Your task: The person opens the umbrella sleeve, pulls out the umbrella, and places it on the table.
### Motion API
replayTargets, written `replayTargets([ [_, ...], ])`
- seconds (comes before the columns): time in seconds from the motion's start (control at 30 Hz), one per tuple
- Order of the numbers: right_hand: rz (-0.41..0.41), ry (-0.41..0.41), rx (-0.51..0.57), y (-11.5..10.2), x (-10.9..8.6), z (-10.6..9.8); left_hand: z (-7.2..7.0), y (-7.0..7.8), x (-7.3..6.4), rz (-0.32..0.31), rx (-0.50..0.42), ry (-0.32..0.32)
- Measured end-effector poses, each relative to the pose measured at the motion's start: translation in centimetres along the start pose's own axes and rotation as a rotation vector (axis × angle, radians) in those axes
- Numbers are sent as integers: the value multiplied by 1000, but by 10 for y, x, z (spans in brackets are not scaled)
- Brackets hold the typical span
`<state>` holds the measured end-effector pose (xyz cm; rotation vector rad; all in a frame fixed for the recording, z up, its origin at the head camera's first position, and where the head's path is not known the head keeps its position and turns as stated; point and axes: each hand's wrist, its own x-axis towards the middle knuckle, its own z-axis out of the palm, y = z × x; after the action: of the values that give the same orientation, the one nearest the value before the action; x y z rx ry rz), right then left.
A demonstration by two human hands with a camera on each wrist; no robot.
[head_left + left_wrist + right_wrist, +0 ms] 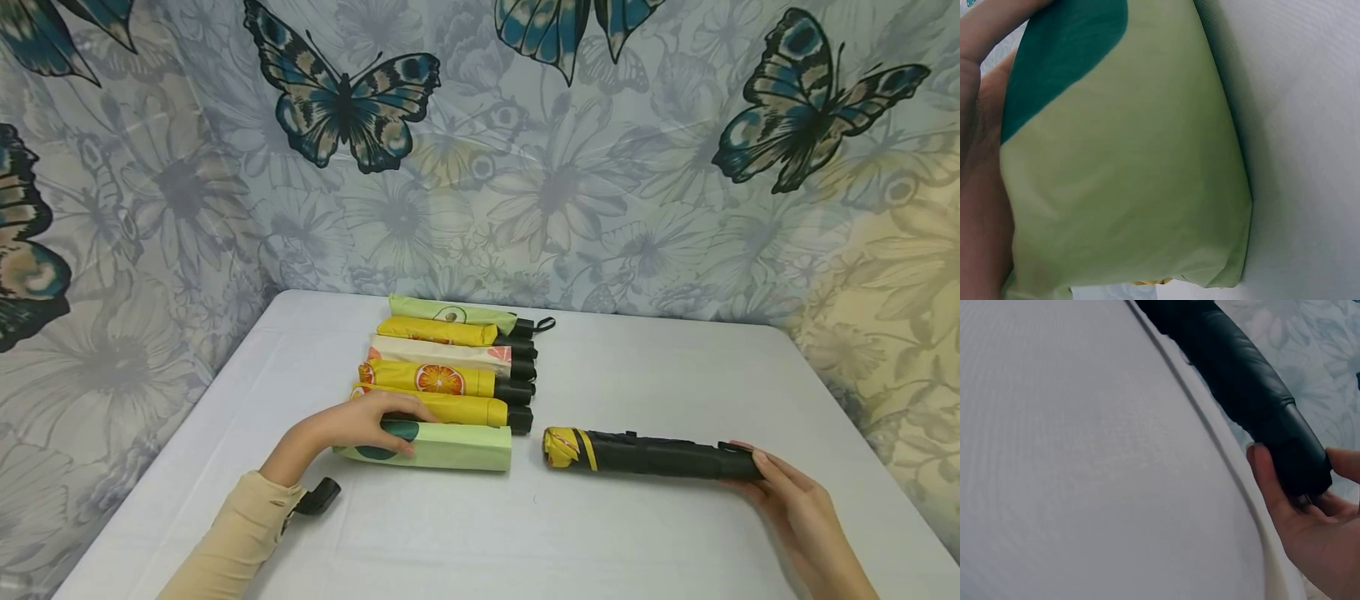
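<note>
My left hand [372,419] grips a light green umbrella sleeve [457,448] with dark green patches, its thumb on the near side and fingers over the top. In the left wrist view the sleeve [1129,181] fills the middle, with part of the hand [985,181] along its left edge. On the right, my right hand [798,500] holds a folded black umbrella [660,455] by its handle end. The umbrella's yellow tip points at the sleeve, with a gap between them. In the right wrist view, fingers and thumb pinch the black handle [1300,453].
Behind the sleeve several folded umbrellas lie in a row, black handles to the right: yellow with orange slices [442,379], cream [442,352], and green with an avocado [457,312] at the back. A white table [600,542] meets a butterfly-patterned cloth [555,192].
</note>
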<state>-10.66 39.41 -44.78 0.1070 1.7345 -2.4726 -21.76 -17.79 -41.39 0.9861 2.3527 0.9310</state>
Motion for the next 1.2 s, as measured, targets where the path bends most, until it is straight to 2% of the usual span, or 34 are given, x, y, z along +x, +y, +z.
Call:
replayTargets([
  [0.23, -50, -112, 5, 3, 3, -5, 0, -1, 0, 0, -4, 3],
  [0.33, -57, -98, -69, 3, 2, -5, 0, -1, 0, 9, 0, 8],
  [0.4, -27, -26, -215, 3, 1, -5, 0, -2, 0, 15, 3, 9],
  [0.5, 66, 100, -510, 1, 0, -3, 0, -3, 0, 23, 8, 10],
  [0.53, 91, 125, -579, 1, -1, -2, 0, -3, 0, 22, 10, 10],
  [0.6, 98, 151, -634, 2, -1, -1, 0, -3, 0, 22, 11, 10],
  [0.77, -3, 131, -503, 7, 0, 0, 0, -3, 0, 12, 10, 9],
  [0.9, -47, 158, -494, 9, 0, 0, 0, -3, 1, 10, 10, 5],
  [0.97, -64, 161, -401, 10, 1, 1, 1, -3, 1, 12, 10, 4],
  [1.03, -63, 145, -211, 10, 2, 2, 1, -4, 1, 17, 10, 6],
  [1.13, -12, 115, 235, 8, 1, 4, 1, -5, 1, 29, 16, 10],
  [1.2, 25, 112, 442, 7, 0, 5, 1, -6, 1, 38, 20, 12],
])
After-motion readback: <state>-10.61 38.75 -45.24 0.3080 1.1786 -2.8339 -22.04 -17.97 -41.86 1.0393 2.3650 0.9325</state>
